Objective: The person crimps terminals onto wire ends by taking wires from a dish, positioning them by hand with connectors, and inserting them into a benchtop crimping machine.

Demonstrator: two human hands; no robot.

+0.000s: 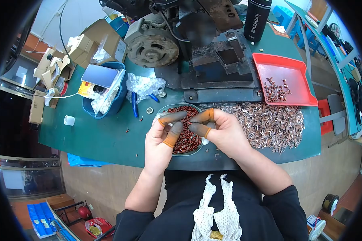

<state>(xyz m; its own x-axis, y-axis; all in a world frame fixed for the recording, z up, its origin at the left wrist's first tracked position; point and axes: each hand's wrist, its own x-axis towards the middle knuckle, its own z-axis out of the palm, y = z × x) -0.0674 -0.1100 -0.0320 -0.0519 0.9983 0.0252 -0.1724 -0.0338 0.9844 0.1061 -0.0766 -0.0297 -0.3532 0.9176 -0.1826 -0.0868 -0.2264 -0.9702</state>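
My left hand (pixel 156 146) and my right hand (pixel 231 134) are raised over a bowl (pixel 181 155) full of small reddish-brown cylindrical parts (pixel 188 141). Dark finger cots with orange rims cover the thumb and index finger of each hand. On both sides thumb and index finger are drawn together, the fingertips of the two hands almost meeting. A small reddish piece seems to show at the right fingertips, but it is too small to make out. What the left fingertips pinch, if anything, is hidden.
A wide pile of small metal pieces (pixel 275 126) lies to the right, below a red tray (pixel 299 82) holding more. Behind the bowl stands a heavy dark machine (pixel 221 76). A blue bin (pixel 104 108), blue-handled pliers (pixel 134 105) and a black bottle (pixel 256 20) are also on the green table (pixel 96 138).
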